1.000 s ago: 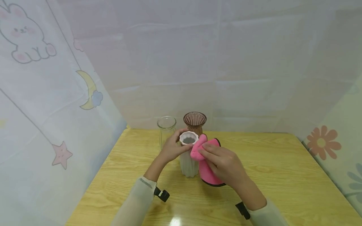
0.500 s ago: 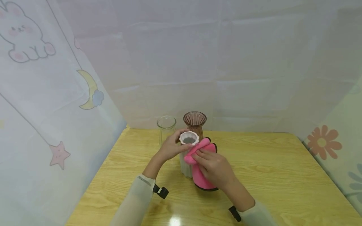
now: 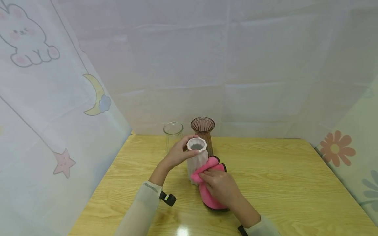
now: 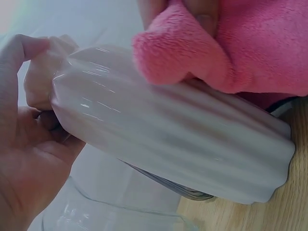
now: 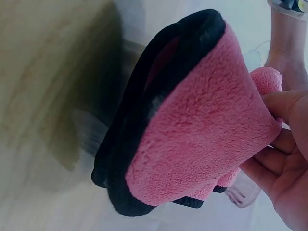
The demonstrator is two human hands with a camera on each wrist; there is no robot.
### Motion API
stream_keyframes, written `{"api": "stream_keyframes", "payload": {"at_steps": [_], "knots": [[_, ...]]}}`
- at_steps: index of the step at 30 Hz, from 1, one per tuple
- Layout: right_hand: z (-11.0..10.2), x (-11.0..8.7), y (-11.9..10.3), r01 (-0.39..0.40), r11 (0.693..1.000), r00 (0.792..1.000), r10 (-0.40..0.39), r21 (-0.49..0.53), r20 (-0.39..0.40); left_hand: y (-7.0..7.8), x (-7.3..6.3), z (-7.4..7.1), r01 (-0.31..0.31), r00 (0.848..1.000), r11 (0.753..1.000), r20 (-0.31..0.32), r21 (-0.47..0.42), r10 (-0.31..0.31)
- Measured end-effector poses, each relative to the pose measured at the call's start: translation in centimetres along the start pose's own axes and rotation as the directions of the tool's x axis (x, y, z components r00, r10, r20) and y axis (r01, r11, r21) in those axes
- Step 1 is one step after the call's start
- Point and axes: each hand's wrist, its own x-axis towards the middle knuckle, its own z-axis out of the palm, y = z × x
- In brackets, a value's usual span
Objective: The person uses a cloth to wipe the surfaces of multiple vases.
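A white fluted vase (image 3: pixel 197 160) stands upright on the table, its scalloped mouth facing up. My left hand (image 3: pixel 177 154) grips it round the neck just below the rim, thumb on the near side; the left wrist view shows the glossy ribbed body of the vase (image 4: pixel 159 130). My right hand (image 3: pixel 221 185) pinches a folded pink cloth (image 3: pixel 211 196) with black edging and presses it against the lower right side of the vase. In the right wrist view the cloth (image 5: pixel 202 125) hangs from the thumb and fingers in a loose fold.
Behind the vase stand a clear glass vase (image 3: pixel 173 129) at the left and a purple-brown ribbed glass vase (image 3: pixel 203 126) at the right. All are on a wood-grain table (image 3: pixel 280 183), with a pale curtain (image 3: pixel 183 65) along its back edge.
My right hand and the cloth have moved down the vase's side, from near the rim toward its lower part, and slightly left. My left hand keeps its grip at the neck.
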Motion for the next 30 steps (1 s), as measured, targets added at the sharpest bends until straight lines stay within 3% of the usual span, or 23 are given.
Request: {"api": "stream_keyframes", "payload": {"at_steps": [8, 15, 19, 22, 25, 27, 30], "knots": [[0.5, -0.4, -0.4, -0.039, 0.999, 0.997, 0.039, 0.011, 0.071, -0.3, 0.2, -0.3, 0.002, 0.999, 0.995, 0.053, -0.096, 0.003], [0.5, -1.0, -0.3, -0.045, 0.998, 0.991, 0.041, 0.034, 0.124, -1.1, 0.7, -0.7, -0.031, 0.989, 0.977, 0.132, -0.212, 0.060], [-0.6, -1.2, 0.0, -0.044, 0.996, 0.997, 0.039, 0.083, 0.063, -1.4, 0.5, -0.7, -0.062, 0.984, 0.969, 0.145, -0.237, 0.099], [-2.2, -1.0, 0.6, -0.032, 0.995, 0.998, 0.037, 0.098, -0.054, -1.3, 0.1, -0.3, -0.137, 0.985, 0.974, 0.083, -0.179, 0.153], [-3.9, -0.2, 1.3, -0.008, 0.996, 0.985, 0.022, 0.084, -0.169, -0.6, -0.3, 0.3, -0.188, 0.982, 0.982, -0.038, -0.025, 0.187], [-4.8, 0.4, 1.7, 0.018, 0.997, 0.973, -0.002, 0.071, -0.231, 0.1, -0.6, 0.8, -0.175, 0.977, 0.979, -0.108, 0.102, 0.186], [-5.6, 1.4, 2.2, 0.052, 0.998, 0.958, -0.039, 0.039, -0.284, 0.9, -0.7, 1.6, -0.100, 0.974, 0.969, -0.175, 0.226, 0.141]]}}
